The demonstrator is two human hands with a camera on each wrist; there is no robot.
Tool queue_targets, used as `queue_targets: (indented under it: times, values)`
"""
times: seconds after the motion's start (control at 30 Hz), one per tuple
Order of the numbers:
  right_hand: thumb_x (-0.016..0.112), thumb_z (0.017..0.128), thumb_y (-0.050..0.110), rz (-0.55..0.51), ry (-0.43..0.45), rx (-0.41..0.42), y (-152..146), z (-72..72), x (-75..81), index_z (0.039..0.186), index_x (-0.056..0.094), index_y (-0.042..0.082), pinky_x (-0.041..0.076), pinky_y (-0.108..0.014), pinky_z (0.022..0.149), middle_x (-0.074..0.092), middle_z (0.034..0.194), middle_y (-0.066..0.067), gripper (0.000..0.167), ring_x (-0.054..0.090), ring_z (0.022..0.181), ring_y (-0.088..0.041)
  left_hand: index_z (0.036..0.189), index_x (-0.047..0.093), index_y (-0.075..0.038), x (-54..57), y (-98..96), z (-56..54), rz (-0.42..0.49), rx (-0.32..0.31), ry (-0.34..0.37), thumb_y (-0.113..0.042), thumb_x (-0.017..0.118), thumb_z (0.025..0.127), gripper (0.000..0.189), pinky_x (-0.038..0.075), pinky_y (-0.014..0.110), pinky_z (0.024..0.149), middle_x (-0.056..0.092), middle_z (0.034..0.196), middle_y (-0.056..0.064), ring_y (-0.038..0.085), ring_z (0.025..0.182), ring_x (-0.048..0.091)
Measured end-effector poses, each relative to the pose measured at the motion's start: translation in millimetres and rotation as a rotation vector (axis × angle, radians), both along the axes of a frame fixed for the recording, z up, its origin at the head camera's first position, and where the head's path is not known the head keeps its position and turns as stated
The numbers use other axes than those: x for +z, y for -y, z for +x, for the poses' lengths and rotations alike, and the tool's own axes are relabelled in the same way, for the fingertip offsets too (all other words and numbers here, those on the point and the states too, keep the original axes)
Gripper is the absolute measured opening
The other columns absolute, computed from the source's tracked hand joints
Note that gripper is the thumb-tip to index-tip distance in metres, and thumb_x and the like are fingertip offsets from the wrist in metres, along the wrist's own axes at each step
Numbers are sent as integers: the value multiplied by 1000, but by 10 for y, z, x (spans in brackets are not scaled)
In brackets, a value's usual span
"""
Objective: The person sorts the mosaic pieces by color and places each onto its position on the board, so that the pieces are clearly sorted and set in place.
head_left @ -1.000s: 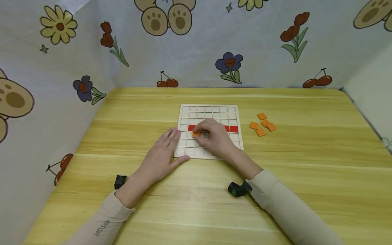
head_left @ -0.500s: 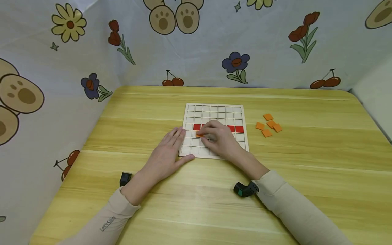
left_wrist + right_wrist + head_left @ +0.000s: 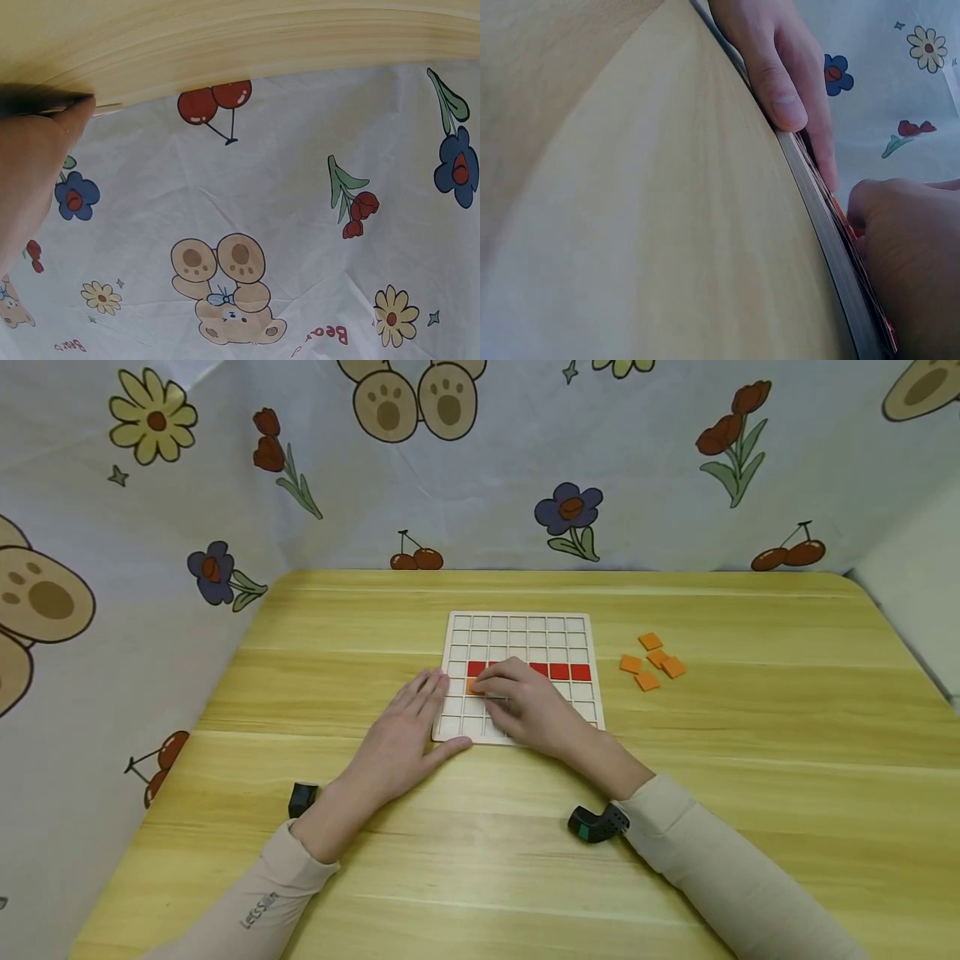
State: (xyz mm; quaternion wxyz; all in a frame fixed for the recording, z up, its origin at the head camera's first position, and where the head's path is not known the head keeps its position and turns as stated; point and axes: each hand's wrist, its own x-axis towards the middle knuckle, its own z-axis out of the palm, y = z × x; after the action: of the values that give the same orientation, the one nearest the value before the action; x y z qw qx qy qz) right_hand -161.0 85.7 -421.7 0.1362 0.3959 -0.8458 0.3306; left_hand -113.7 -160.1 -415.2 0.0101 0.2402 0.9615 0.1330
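Loose rather than clenched, the right hand [image 3: 534, 703] rests bent fingertips on an orange tile [image 3: 472, 687] over a board [image 3: 519, 635] cell, its thumb set slightly apart. The fingers hide part of that tile, so how deep it sits is unclear, and cover the middle of the row of red tiles [image 3: 559, 672] just beyond the grip. The right wrist view catches the board almost edge-on; the left wrist view cuts off most of the left hand [image 3: 397, 735]. Thin ridges divide the pale, square, wood-like board; five flat, square loose orange tiles [image 3: 647, 682] lie right of the grip on the wood-grained table [image 3: 480, 860]. Left of the grip, the left hand lies flat, fingers against the board's side, thumb at its near corner.
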Motion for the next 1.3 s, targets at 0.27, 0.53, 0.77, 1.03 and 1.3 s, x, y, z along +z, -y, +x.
queue_targets:
  times: [0.27,0.53,0.77,1.03,1.3]
  values:
    - [71,93,0,-104,-37,-68,-132,17,20,110,80,6,57,-36,89,74,113,-6,20,64,106,-22,168,21,-3,9,-3,4,2,-3,-4,-67,50,104,95,15,44,135,19,176,13,30,164,16]
    - [71,92,0,-146,-59,-158,-517,18,-4,109,80,7,54,-36,92,75,114,-7,21,65,108,-24,168,21,-3,-4,-10,4,4,-8,-5,-66,52,104,95,15,44,135,20,175,14,30,164,16]
    - [71,91,-2,-178,-71,-286,-994,22,-7,109,80,5,49,-26,88,77,113,-8,22,65,106,-27,167,21,-3,-3,-7,13,3,-1,-5,-66,51,104,94,15,44,135,18,176,13,30,164,15]
    - [73,85,-9,-204,-101,-438,-1500,95,-118,110,80,3,42,-27,83,76,109,-15,29,63,98,-34,167,21,-2,-75,18,92,-4,-5,17,-66,51,104,95,16,46,134,20,175,15,31,164,16]
    - [78,87,4,-134,-47,-532,-1774,-45,-66,119,79,3,41,-43,83,76,115,-20,32,60,102,-41,168,17,-3,-27,-28,-57,-21,-13,3,-66,51,104,97,14,45,135,17,176,14,33,164,13]
